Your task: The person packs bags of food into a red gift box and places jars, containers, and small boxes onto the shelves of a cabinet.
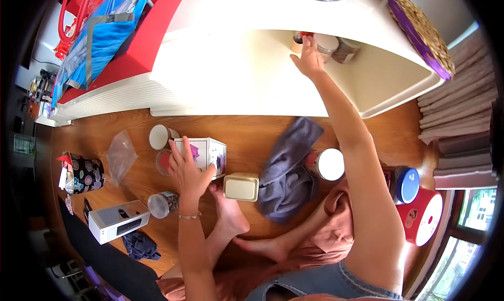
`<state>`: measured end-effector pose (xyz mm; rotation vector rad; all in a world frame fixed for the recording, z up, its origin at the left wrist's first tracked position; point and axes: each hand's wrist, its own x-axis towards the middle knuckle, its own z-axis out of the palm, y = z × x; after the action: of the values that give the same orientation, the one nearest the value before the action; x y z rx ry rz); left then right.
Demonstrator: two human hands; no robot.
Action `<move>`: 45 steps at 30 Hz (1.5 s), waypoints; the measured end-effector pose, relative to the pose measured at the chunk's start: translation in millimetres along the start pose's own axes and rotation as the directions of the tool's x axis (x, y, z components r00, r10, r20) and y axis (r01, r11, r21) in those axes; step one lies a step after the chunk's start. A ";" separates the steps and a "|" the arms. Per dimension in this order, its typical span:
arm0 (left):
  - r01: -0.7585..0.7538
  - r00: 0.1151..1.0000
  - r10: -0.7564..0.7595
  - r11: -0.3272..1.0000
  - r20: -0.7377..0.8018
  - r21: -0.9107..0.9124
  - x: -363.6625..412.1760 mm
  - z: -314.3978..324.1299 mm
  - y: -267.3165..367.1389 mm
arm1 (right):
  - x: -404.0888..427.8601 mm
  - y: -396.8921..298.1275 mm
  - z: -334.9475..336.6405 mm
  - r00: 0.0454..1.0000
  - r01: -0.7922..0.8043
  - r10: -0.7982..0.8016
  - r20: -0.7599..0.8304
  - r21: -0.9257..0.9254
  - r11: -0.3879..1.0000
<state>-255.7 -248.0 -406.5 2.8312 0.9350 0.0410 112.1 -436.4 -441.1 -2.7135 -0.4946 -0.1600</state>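
My right hand (310, 60) reaches into the open white cabinet (244, 72), its fingers at a small jar with a red top (297, 45); whether they touch it is unclear. Beside it stand a white-lidded jar (327, 45) and another jar (345, 51). My left hand (191, 175) is spread over the near left side of a white box with purple pictures (202, 149) on the wooden floor. Around that hand are a white-lidded jar (159, 136), a clear-lidded container with red contents (163, 162) and a clear jar with dark contents (159, 205). A pale gold tin (241, 187) stands right of the box.
A grey cloth (289, 175) lies by a white-lidded jar (330, 164). Farther right are a blue-lidded container (407, 185) and a red tub (425, 216). At left are a plastic bag (121, 155), a patterned bin (87, 174), a white box (118, 221) and a dark cloth (140, 246).
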 end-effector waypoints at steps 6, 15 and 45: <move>-0.082 0.988 0.090 0.994 -0.126 0.068 -4.2 8.6 -7.1 | 39.8 -6.1 32.4 0.973 -0.203 0.212 0.088 -0.100 0.974; -0.063 0.991 0.071 0.996 -0.113 0.068 -5.4 6.5 -3.7 | 31.2 -4.9 41.9 0.980 -0.171 0.166 -0.112 -0.031 0.985; -0.032 0.995 0.037 0.998 -0.087 0.062 -1.1 8.2 0.7 | -21.6 12.3 -26.0 0.985 0.166 -0.173 -0.022 -0.182 0.969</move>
<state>-255.6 -250.3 -414.5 2.9228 0.9203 0.1457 95.3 -463.8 -425.1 -2.8342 -0.7340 -0.3156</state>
